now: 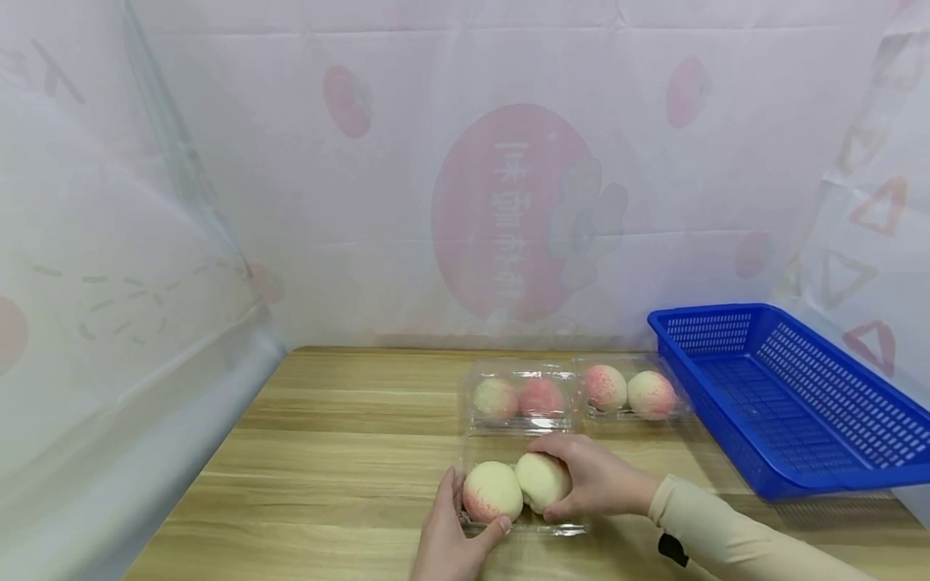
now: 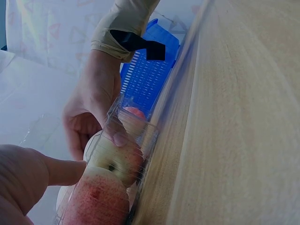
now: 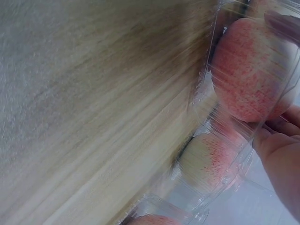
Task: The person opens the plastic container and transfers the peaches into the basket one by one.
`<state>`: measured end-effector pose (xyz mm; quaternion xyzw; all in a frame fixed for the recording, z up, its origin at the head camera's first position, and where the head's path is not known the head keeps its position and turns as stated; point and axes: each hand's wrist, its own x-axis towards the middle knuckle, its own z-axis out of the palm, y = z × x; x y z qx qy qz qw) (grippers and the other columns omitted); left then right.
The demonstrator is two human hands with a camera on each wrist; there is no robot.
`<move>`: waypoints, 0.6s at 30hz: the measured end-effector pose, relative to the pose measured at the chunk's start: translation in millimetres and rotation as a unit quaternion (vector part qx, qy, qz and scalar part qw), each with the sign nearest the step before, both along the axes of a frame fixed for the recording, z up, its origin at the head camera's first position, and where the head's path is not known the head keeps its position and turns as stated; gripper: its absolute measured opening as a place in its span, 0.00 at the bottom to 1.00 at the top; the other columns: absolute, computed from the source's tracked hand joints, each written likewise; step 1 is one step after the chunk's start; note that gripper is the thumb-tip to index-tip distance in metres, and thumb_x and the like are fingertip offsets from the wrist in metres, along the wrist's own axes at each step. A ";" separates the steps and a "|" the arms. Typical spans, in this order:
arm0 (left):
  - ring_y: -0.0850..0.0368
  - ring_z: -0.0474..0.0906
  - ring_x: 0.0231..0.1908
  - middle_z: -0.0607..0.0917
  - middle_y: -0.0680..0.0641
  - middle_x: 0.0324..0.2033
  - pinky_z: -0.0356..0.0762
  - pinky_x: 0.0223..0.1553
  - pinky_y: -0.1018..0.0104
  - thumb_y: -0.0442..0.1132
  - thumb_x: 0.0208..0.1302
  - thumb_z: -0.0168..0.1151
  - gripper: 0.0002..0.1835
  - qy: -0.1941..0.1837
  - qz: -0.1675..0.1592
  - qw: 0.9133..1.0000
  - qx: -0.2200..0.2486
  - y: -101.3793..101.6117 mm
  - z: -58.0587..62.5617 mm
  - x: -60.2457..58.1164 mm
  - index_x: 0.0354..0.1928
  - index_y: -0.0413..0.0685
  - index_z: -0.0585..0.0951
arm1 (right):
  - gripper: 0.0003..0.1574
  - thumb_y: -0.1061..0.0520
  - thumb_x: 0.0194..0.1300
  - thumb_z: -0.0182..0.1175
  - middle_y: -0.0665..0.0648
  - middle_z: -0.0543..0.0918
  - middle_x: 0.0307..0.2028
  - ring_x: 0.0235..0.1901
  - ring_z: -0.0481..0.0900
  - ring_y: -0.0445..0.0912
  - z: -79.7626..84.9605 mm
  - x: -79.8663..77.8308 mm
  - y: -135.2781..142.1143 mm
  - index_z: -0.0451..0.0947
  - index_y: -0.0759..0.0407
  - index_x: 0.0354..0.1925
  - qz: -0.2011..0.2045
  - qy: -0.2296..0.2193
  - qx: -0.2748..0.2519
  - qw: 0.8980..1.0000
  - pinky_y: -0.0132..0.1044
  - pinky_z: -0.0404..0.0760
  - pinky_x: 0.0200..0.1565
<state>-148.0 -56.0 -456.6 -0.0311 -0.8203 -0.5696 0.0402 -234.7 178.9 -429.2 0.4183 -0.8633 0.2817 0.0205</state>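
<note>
Two pale peaches with pink blush sit side by side at a clear plastic box (image 1: 570, 529) near the table's front. My left hand (image 1: 454, 532) holds the left peach (image 1: 492, 491), fingers along its left side and thumb at its front. In the left wrist view, the left thumb (image 2: 63, 172) reaches the box rim beside that peach. Around the right peach (image 1: 541, 482) curl the thumb and fingers of my right hand (image 1: 592, 476). The right wrist view shows this peach (image 3: 248, 70) through the clear wall, with its pink side low.
Behind my hands stands a clear box (image 1: 479, 428) with two peaches inside. To its right is another clear box (image 1: 581, 363), also with two peaches. A blue plastic basket (image 1: 715, 428) rests at the right. White printed cloth (image 1: 363, 202) surrounds the wooden table (image 1: 349, 468).
</note>
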 end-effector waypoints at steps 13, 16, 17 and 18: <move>0.35 0.64 0.65 0.67 0.26 0.64 0.60 0.63 0.38 0.48 0.50 0.78 0.57 0.012 -0.015 1.000 0.003 -2.2 0.0 -0.1 0.73 0.28 0.53 | 0.42 0.51 0.43 0.80 0.45 0.80 0.48 0.44 0.77 0.39 -1.2 -0.5 0.7 0.75 0.58 0.56 0.015 0.019 -0.003 1.000 0.35 0.80 0.41; 0.36 0.63 0.65 0.66 0.26 0.65 0.60 0.64 0.40 0.48 0.50 0.78 0.57 0.011 -0.018 1.000 0.004 -3.4 -0.4 -1.3 0.73 0.28 0.54 | 0.42 0.51 0.42 0.80 0.46 0.80 0.47 0.43 0.77 0.39 -2.1 -1.0 1.0 0.75 0.58 0.55 0.019 0.023 -0.007 1.000 0.34 0.80 0.41; 0.37 0.63 0.66 0.66 0.27 0.65 0.60 0.64 0.40 0.48 0.50 0.78 0.57 0.011 -0.019 1.000 0.004 -3.8 -0.4 -1.8 0.73 0.28 0.54 | 0.42 0.51 0.42 0.80 0.45 0.81 0.47 0.43 0.77 0.39 -2.3 -1.2 1.0 0.76 0.59 0.55 0.020 0.024 -0.009 0.999 0.34 0.80 0.41; 0.38 0.63 0.66 0.65 0.27 0.66 0.60 0.64 0.42 0.49 0.50 0.78 0.58 0.008 -0.019 1.000 0.006 -4.1 -0.6 -2.2 0.73 0.28 0.54 | 0.42 0.51 0.42 0.80 0.45 0.81 0.47 0.43 0.77 0.39 -2.4 -1.4 1.0 0.76 0.58 0.55 0.019 0.024 -0.010 0.999 0.34 0.80 0.41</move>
